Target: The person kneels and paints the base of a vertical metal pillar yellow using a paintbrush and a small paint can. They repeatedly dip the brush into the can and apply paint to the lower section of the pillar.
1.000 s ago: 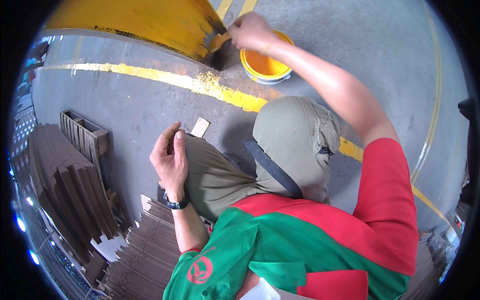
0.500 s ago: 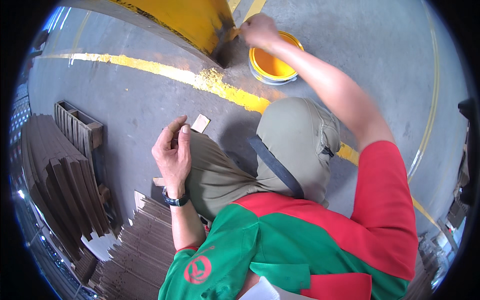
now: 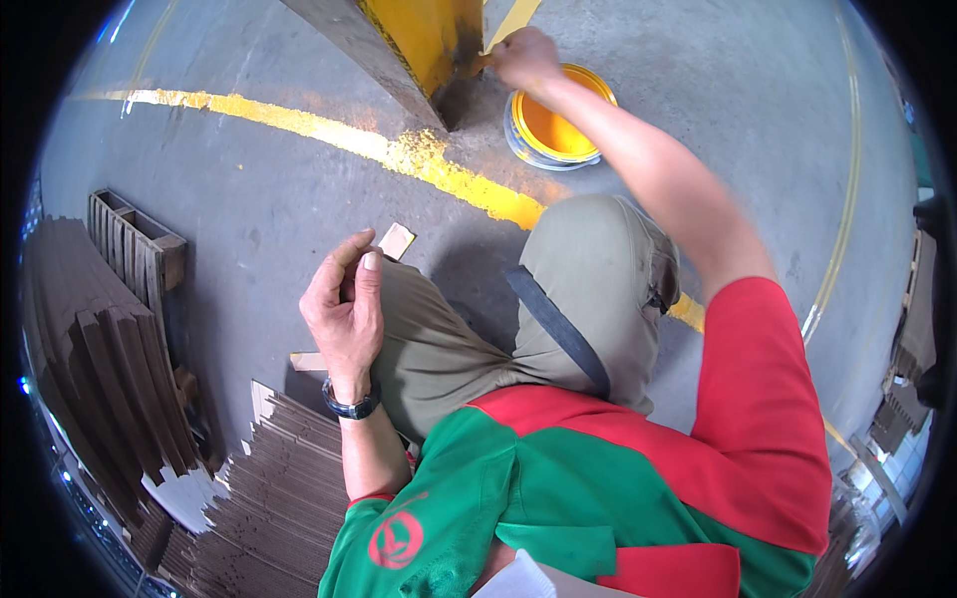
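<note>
My right hand reaches forward at the end of my stretched arm, fingers closed. A small yellow-stained tip pokes from it toward the post, looking like a paintbrush; my fist covers most of it. The yellow-painted post has dark smudges near its base, right by the tip. Just right of the post, partly under my wrist, an open paint bucket holds yellow-orange paint. My left hand hangs in the air by my left knee, fingers loosely bent and thumb raised, with nothing visible in it.
A worn yellow floor line crosses in front of my knees. Small flat pieces, one beyond my left hand, lie on the floor. At left stand a wooden pallet and stacks of brown cardboard; another stack is nearer.
The view has shifted slightly, so the post and bucket appear a little farther right. My right hand stays at the post's base, and my left hand keeps its pose.
</note>
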Action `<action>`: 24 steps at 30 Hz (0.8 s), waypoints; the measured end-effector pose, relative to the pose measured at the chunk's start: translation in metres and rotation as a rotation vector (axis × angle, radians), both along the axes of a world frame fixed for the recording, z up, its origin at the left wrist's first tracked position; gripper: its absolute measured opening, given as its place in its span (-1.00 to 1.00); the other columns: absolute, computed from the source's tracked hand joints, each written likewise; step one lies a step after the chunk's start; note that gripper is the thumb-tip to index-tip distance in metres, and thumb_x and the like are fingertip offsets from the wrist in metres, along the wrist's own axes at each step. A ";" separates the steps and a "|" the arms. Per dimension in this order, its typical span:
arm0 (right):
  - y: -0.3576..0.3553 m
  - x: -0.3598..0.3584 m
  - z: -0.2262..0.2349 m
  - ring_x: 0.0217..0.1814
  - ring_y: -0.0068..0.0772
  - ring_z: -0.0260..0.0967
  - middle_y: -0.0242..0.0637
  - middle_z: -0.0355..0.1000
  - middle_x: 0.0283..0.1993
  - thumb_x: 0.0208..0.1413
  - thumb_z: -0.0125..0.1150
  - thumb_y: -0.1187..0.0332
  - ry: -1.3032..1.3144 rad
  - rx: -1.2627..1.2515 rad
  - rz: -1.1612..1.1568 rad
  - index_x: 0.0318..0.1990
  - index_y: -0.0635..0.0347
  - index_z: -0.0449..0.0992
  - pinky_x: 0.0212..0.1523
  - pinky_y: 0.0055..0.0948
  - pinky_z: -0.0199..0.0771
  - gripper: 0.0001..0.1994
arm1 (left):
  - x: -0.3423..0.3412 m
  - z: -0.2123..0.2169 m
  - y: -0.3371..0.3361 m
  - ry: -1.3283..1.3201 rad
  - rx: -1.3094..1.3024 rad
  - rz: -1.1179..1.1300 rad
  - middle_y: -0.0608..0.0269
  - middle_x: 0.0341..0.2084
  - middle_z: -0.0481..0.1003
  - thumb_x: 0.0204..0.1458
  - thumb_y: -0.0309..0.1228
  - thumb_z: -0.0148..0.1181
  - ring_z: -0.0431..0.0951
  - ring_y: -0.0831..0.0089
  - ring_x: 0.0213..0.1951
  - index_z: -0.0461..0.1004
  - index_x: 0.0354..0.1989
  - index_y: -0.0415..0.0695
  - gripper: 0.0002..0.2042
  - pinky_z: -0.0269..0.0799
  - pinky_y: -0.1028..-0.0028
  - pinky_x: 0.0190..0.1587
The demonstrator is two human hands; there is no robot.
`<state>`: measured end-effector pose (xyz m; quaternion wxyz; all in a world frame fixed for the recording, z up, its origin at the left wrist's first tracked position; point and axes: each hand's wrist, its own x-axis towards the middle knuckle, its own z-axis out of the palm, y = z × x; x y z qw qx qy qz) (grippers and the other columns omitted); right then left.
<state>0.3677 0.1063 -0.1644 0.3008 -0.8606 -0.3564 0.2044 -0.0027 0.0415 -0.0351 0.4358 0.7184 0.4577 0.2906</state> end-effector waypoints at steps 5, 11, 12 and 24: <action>0.016 -0.010 -0.009 -0.53 -0.39 0.62 -0.20 0.63 -0.51 0.23 0.22 0.30 0.242 0.033 -0.146 -0.33 0.32 0.73 -0.37 -0.37 0.66 -0.73 | -0.002 0.003 -0.001 0.032 0.046 -0.024 0.37 -0.39 0.60 0.30 -0.44 0.31 0.39 0.76 -0.44 0.67 0.03 -0.26 -0.78 0.33 0.67 -0.38; -0.028 0.018 0.020 -0.55 -0.41 0.59 -0.24 0.61 -0.56 0.18 0.20 0.33 0.170 0.149 -0.071 -0.42 0.31 0.71 -0.42 -0.37 0.62 -0.74 | -0.004 0.003 0.002 -0.026 -0.089 -0.014 0.24 -0.25 0.67 0.35 -0.43 0.25 0.56 0.62 -0.25 0.63 0.09 -0.29 -0.75 0.45 0.59 -0.16; -0.025 0.014 0.018 -0.54 -0.41 0.60 -0.24 0.61 -0.56 0.18 0.20 0.34 0.165 0.066 -0.064 -0.42 0.31 0.71 -0.42 -0.36 0.62 -0.74 | -0.003 0.003 0.002 -0.017 -0.114 -0.017 0.20 -0.21 0.68 0.37 -0.42 0.22 0.60 0.56 -0.18 0.61 0.12 -0.29 -0.74 0.47 0.56 -0.09; -0.047 0.015 0.068 -0.47 -0.47 0.56 -0.19 0.61 -0.40 0.32 0.22 0.29 0.606 0.462 -0.191 -0.09 0.44 0.64 -0.46 -0.47 0.56 -0.70 | 0.003 -0.001 0.007 -0.044 -0.093 0.022 0.37 -0.32 0.64 0.31 -0.42 0.31 0.48 0.72 -0.35 0.66 0.06 -0.26 -0.76 0.41 0.66 -0.27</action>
